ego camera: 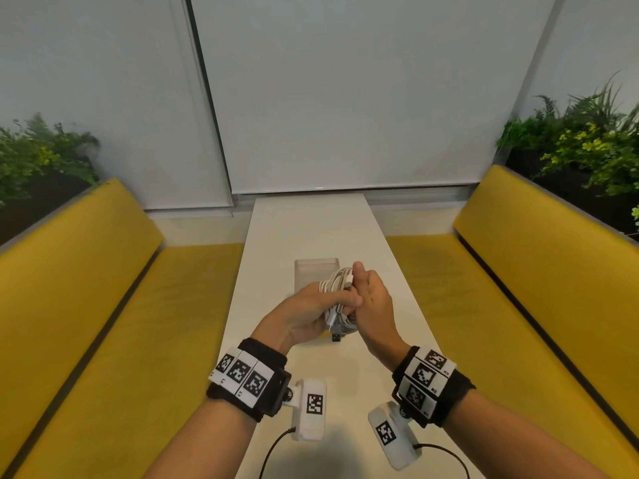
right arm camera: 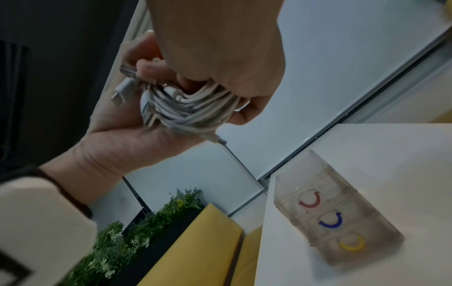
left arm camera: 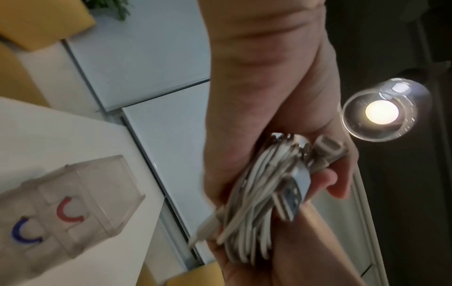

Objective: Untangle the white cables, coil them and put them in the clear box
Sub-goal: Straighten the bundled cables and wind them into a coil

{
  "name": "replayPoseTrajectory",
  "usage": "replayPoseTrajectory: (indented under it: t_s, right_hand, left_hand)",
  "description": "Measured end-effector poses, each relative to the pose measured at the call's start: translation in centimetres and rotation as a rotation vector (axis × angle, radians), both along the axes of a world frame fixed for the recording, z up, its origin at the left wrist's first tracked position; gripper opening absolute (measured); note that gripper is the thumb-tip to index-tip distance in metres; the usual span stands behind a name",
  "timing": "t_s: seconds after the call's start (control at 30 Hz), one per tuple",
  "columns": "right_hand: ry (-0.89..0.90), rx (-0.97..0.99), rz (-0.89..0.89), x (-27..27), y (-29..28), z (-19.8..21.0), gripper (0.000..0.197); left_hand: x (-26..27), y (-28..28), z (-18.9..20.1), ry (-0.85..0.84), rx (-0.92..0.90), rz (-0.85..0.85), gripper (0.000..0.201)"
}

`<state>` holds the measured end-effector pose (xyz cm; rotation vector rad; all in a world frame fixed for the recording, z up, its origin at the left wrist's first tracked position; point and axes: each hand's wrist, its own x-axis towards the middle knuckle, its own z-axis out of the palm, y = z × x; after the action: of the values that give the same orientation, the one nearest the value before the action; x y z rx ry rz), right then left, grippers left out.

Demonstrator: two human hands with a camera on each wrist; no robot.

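Observation:
A coiled bundle of white cables (ego camera: 337,283) hangs in the air above the narrow white table (ego camera: 311,229), held between both hands. My left hand (ego camera: 328,302) cups it from below, thumb across the strands. My right hand (ego camera: 363,292) grips it from the right, fingers curled into the coil (right arm camera: 188,104). Silver plugs (left arm camera: 291,195) stick out of the bundle (left arm camera: 254,193). Under the hands stands the clear box (ego camera: 311,271), partly hidden. Its compartments carry red, blue and yellow ring marks (right arm camera: 342,222).
Yellow benches (ego camera: 103,323) (ego camera: 518,305) flank the table on both sides. Planters with green plants (ego camera: 587,140) stand behind them. A window blind (ego camera: 345,115) closes the far end. A small dark object (ego camera: 336,337) lies by the box's near end.

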<state>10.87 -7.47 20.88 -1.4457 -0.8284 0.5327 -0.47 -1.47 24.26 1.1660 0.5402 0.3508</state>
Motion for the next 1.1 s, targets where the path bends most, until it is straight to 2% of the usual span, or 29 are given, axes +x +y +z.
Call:
replayPoseTrajectory:
  t_s: [0.1, 0.3, 0.53, 0.63, 0.77, 0.97, 1.1]
  right_hand:
    - [-0.047, 0.017, -0.028, 0.0, -0.2, 0.1, 0.047]
    - [0.025, 0.018, -0.080, -0.3, 0.2, -0.7, 0.041]
    - [-0.072, -0.008, -0.125, 0.0, 0.2, -1.3, 0.038]
    - [-0.060, -0.004, -0.128, -0.2, 0.2, -1.4, 0.037]
    - [-0.005, -0.024, -0.138, -0.4, 0.3, -1.7, 0.041]
    - [0.199, -0.119, 0.054, 0.3, 0.5, -2.0, 0.054]
    - [0.165, -0.039, 0.114, 0.4, -0.2, -1.2, 0.040]
  left_hand:
    - [0.0, -0.2, -0.4, 0.023, -0.074, 0.052, 0.029]
    - [0.3, -0.3, -1.3, 0.003, -0.224, 0.139, 0.021]
    - [-1.4, 0.4, -2.1, -0.022, -0.112, -0.081, 0.019]
    - [-1.5, 0.4, -2.2, -0.027, -0.094, -0.063, 0.020]
    - [-1.5, -0.2, -3.1, -0.042, -0.071, 0.043, 0.019]
    - [-2.3, -0.8, -4.4, -0.092, -0.094, 0.007, 0.019]
    - [-2.3, -1.0, -4.9, -0.108, -0.147, -0.030, 0.031]
